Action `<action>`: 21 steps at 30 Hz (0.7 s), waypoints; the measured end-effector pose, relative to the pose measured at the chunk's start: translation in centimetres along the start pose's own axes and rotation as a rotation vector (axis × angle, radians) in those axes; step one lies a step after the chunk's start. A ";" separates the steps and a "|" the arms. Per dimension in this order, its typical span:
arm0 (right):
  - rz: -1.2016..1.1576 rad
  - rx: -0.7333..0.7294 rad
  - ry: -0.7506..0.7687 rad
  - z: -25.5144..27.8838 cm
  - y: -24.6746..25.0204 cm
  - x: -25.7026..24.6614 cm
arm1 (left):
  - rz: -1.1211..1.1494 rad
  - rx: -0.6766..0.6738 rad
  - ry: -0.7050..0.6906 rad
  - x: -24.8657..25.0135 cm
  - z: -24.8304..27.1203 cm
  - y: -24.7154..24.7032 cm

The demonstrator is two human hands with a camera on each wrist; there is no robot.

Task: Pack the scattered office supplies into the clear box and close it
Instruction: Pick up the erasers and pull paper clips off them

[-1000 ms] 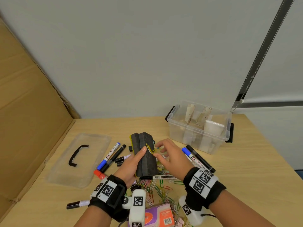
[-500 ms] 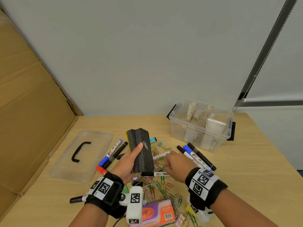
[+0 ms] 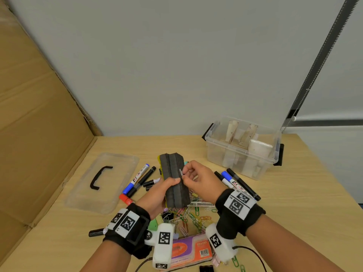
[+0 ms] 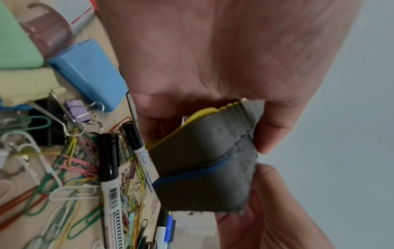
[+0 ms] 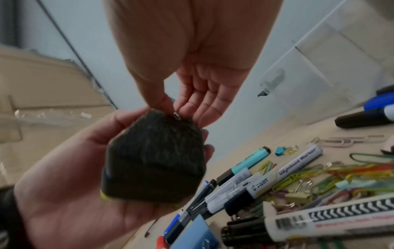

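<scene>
My left hand (image 3: 167, 185) grips two dark felt whiteboard erasers (image 3: 172, 163) held side by side, felt side up, above the table. The thumb lies across the felt and the fingers wrap underneath, as the left wrist view of the erasers (image 4: 204, 161) shows. A small silver paper clip (image 3: 181, 171) sits on the felt, and my right hand (image 3: 185, 173) pinches it between thumb and fingertip. The right wrist view shows that paper clip (image 5: 177, 115) at the erasers' (image 5: 153, 160) top edge. The clear box (image 3: 220, 156) stands open at the back right, with pale items inside.
The box lid (image 3: 102, 183) with its black handle lies at the left. Markers (image 3: 137, 178) lie beside it and more markers (image 3: 237, 184) lie by the box. Coloured paper clips (image 3: 190, 214) and an eraser pack (image 3: 188, 250) lie near me. A cardboard sheet (image 3: 39, 134) leans at the left.
My right hand has come up from the pile on the table to the erasers and now pinches the clip on the felt. My left hand has kept hold of the erasers.
</scene>
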State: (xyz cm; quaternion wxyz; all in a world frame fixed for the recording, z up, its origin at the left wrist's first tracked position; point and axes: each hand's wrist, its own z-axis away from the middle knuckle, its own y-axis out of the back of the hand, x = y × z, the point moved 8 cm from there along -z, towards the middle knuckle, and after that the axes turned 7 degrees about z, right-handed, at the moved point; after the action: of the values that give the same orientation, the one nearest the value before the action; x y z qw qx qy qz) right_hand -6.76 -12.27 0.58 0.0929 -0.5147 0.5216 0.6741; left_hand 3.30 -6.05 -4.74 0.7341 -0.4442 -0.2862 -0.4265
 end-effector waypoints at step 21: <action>0.630 -0.328 -0.066 5.5 -2.6 4.3 | -0.068 0.136 -0.091 1.9 1.6 6.5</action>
State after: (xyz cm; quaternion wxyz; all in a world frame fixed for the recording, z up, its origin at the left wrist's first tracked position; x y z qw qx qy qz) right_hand -10.27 -8.45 -4.83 -0.1866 -0.3148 0.5363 0.7606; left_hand 9.88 -3.78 -5.22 0.7340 -0.4020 -0.3625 -0.4102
